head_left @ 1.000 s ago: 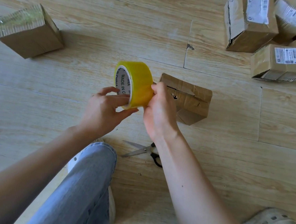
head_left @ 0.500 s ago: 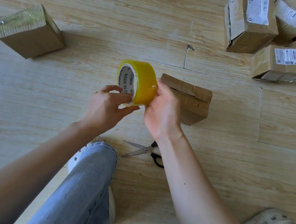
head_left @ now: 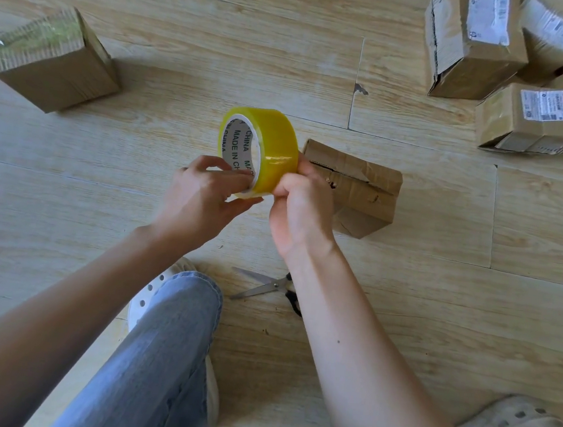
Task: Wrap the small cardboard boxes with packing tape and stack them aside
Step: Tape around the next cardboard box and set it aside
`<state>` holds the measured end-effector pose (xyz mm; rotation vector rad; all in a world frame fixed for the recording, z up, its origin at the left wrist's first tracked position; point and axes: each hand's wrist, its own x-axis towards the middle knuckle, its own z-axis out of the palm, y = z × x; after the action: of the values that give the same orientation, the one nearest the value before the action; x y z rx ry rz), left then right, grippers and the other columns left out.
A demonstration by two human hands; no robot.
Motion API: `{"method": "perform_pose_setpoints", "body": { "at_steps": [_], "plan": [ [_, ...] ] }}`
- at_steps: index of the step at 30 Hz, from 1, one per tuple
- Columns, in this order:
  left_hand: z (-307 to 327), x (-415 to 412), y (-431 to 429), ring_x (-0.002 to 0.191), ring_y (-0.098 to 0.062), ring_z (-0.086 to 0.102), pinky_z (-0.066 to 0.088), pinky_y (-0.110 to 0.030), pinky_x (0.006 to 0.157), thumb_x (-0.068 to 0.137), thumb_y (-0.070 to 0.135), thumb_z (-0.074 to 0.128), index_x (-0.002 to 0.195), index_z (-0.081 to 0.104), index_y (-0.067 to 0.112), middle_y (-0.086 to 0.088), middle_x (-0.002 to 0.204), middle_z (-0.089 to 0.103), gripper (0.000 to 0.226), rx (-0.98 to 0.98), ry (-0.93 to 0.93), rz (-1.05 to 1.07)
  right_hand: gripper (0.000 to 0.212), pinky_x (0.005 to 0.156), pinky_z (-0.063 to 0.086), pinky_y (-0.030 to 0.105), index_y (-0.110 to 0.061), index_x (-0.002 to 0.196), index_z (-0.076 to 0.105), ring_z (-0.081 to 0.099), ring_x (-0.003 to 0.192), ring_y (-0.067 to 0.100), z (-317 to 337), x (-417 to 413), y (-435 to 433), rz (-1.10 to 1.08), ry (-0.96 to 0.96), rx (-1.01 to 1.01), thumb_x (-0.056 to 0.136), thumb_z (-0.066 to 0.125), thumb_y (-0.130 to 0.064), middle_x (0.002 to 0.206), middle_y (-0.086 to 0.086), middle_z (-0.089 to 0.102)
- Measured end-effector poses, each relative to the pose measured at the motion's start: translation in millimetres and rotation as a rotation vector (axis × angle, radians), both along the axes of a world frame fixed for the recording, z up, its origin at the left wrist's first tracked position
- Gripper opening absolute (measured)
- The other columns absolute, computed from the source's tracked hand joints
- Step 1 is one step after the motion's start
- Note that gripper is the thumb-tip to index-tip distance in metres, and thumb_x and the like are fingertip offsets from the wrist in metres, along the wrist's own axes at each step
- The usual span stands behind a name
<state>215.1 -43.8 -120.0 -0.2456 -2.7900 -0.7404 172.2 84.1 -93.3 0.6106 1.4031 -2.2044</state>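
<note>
Over floor point(head_left: 69, 193), tape roll point(head_left: 276, 140) on edge, core opening facing left

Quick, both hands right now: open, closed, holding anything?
Left hand: closed, holding the tape roll at its core.
Right hand: closed, fingers curled and pinching the roll's outer face.

You can read "MADE IN CHINA", repeated around the white core point(head_left: 238, 142) of the yellow tape roll point(head_left: 276, 140) at frame centre. The shipping labels point(head_left: 546, 105) on the boxes point(head_left: 472, 73) at upper right are too small to read.
</note>
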Motion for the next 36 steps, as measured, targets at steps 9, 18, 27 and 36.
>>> {"method": "perform_pose_setpoints", "body": {
  "at_steps": [9,18,27,36],
  "plan": [
    [-4.0,3.8,-0.2,0.08,-0.04,0.068,0.051,-0.039,0.058,0.072,0.022,0.074,0.08,0.077,0.008,-0.009,0.082,0.074,0.017,-0.016,0.008,0.02,0.014,0.084,0.039,0.035,-0.006,0.106,0.053,0.045,0.092,0.025,-2.9,-2.3,-0.9,-0.066,-0.152,-0.095,0.1,0.043,-0.014,0.097,0.017,0.05],
    [0.1,2.4,-4.1,0.075,-0.037,0.068,0.051,-0.038,0.064,0.068,0.017,0.074,0.078,0.076,0.006,-0.008,0.081,0.075,0.015,-0.078,0.043,0.007,0.015,0.068,0.029,0.029,-0.013,0.09,0.047,0.032,0.072,0.018,-3.3,-3.9,-5.2,-0.06,-0.139,-0.057,0.093,0.036,-0.003,0.078,0.009,0.033],
    [0.1,0.2,-3.2,0.073,-0.04,0.065,0.039,-0.029,0.065,0.068,0.021,0.077,0.076,0.074,0.008,-0.01,0.064,0.069,0.015,-0.026,0.008,0.04,0.036,0.078,0.048,0.017,-0.003,0.114,0.062,0.06,0.087,0.007,-4.0,1.6,7.1,0.178,0.28,0.468,0.09,0.039,0.011,0.098,0.001,0.064],
    [3.4,-1.9,-11.6,0.071,-0.03,0.069,0.036,-0.034,0.08,0.075,0.023,0.073,0.08,0.073,0.008,-0.007,0.078,0.074,0.015,-0.072,-0.001,-0.012,0.024,0.058,0.029,0.026,0.002,0.101,0.067,0.05,0.064,0.019,-0.9,-5.2,16.0,0.38,0.755,1.17,0.101,0.045,-0.01,0.079,0.012,0.067]
  ]
}}
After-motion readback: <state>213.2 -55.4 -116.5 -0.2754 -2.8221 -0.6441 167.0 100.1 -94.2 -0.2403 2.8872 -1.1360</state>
